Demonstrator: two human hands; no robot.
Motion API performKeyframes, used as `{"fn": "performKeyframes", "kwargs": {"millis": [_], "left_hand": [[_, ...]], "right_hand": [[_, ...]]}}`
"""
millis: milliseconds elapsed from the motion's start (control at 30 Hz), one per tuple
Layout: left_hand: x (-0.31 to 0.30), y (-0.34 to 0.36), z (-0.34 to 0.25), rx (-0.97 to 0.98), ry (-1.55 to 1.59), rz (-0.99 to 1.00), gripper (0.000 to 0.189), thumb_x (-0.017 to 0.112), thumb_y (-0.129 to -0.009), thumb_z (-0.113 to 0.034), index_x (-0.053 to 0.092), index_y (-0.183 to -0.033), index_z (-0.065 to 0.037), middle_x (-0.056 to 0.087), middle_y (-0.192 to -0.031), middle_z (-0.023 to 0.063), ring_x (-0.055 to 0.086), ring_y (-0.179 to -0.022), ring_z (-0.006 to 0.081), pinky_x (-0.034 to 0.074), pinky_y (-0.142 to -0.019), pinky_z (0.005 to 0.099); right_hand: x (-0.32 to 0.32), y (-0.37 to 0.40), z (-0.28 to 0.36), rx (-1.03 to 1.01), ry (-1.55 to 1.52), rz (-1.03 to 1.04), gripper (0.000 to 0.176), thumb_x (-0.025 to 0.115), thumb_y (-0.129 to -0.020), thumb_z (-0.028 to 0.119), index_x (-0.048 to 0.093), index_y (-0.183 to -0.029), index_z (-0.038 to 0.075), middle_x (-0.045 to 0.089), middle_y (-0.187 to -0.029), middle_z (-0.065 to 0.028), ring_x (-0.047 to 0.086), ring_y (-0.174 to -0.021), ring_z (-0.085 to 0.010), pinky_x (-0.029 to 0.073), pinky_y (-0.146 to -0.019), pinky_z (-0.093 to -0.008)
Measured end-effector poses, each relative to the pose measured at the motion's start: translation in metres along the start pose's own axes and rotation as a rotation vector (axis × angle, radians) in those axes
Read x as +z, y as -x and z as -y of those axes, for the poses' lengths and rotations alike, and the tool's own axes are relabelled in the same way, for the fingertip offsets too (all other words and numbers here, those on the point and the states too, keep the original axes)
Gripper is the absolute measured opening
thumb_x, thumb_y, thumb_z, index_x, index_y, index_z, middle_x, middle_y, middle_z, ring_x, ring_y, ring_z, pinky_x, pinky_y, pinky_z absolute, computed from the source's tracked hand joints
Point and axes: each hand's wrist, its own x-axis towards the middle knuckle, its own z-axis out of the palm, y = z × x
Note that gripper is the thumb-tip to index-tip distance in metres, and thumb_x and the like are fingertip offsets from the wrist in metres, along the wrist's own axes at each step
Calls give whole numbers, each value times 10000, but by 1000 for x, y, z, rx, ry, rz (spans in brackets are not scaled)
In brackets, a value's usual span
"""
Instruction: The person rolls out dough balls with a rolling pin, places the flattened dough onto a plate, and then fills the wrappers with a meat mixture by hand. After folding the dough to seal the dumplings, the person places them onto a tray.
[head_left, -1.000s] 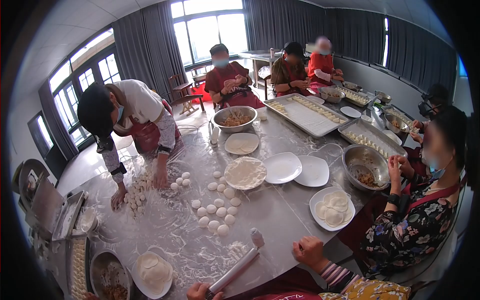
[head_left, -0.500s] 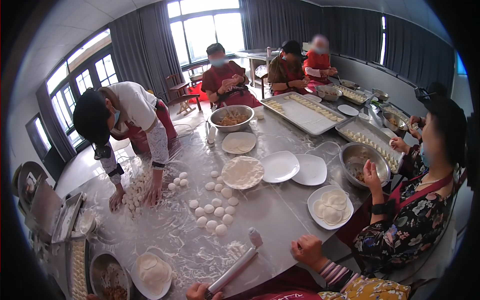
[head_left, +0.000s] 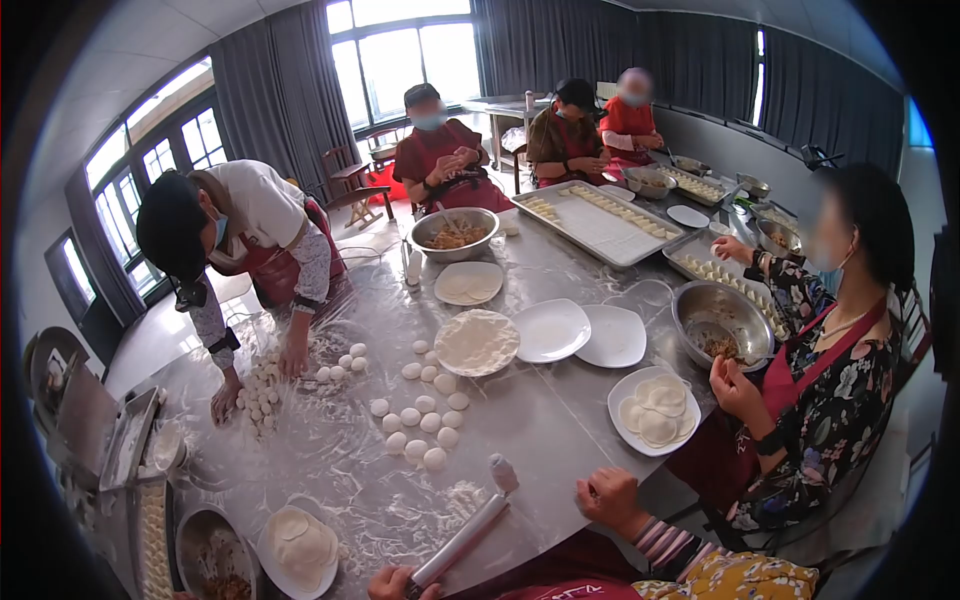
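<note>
At the bottom edge, my left hand (head_left: pixel 398 583) is wrapped round the near end of a metal rolling pin (head_left: pixel 462 540). The pin's grey far handle points up over the floured table (head_left: pixel 540 440). My right hand (head_left: pixel 610 497) has its fingers curled at the table's near edge, right of the pin; whatever is inside it, if anything, is hidden. Beyond the pin lie several white dough balls (head_left: pixel 415 450). Thin round wrappers rest on one plate (head_left: pixel 622 430) above my right hand and on another plate (head_left: pixel 275 570) left of my left hand.
A co-worker at the left bends over a dough pile (head_left: pixel 262 395). Another at the right reaches over a filling bowl (head_left: pixel 690 335) towards a dumpling tray (head_left: pixel 668 262). Three people sit at the far side. Empty white plates (head_left: pixel 552 352) and a flour plate (head_left: pixel 477 368) stand mid-table.
The view has shifted slightly. The right co-worker's near hand has lowered to the bowl's edge, and the other hand is extended above the tray. My hands look nearly unchanged.
</note>
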Motion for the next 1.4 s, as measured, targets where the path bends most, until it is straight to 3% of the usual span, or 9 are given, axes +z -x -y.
{"fn": "performKeyframes", "kwargs": {"millis": [1400], "left_hand": [[2, 2, 5, -6, 15, -23, 310, 805, -682, -275, 589, -814, -94, 519, -669, 113, 536, -598, 343, 436, -538, 447]], "right_hand": [[5, 1, 1, -8, -5, -33, 275, 678, -732, 156, 476, -561, 82, 480, -554, -100, 523, -513, -317, 405, -501, -425]]}}
